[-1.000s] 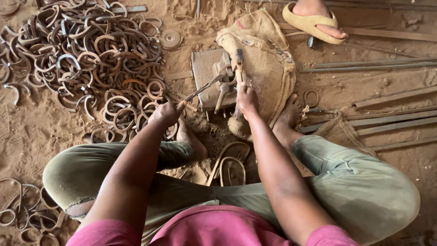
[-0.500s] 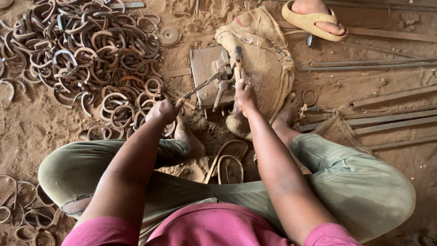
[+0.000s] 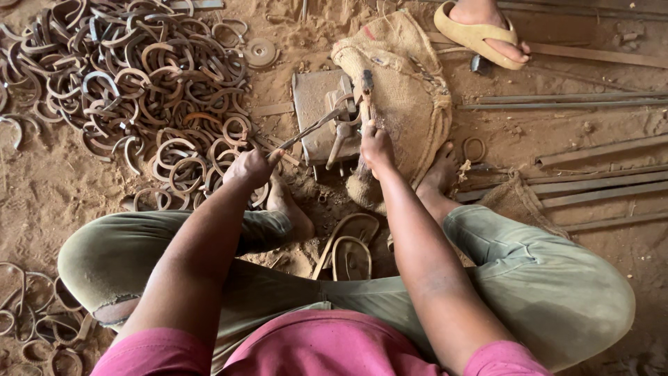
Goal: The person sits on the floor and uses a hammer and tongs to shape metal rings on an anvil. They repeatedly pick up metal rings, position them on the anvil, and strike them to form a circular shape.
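Note:
I sit on sandy ground with knees spread. My left hand (image 3: 252, 167) grips long metal tongs (image 3: 313, 128) whose tip reaches a small bent metal piece on a flat steel block (image 3: 309, 104). My right hand (image 3: 376, 145) holds the handle of a hammer (image 3: 365, 87), its head just above the block's right side. Another hammer (image 3: 337, 139) leans against the block's front edge.
A large heap of curved metal hooks (image 3: 132, 90) lies to the left, more (image 3: 28, 313) at lower left. A burlap sack (image 3: 407, 90) sits right of the block. Steel bars (image 3: 598, 150) lie at right. Another person's sandalled foot (image 3: 487, 31) is at the top. Two sandals (image 3: 348, 244) rest between my legs.
My right hand and the hammer have shifted slightly over the block. The left hand still holds the tongs in the same place.

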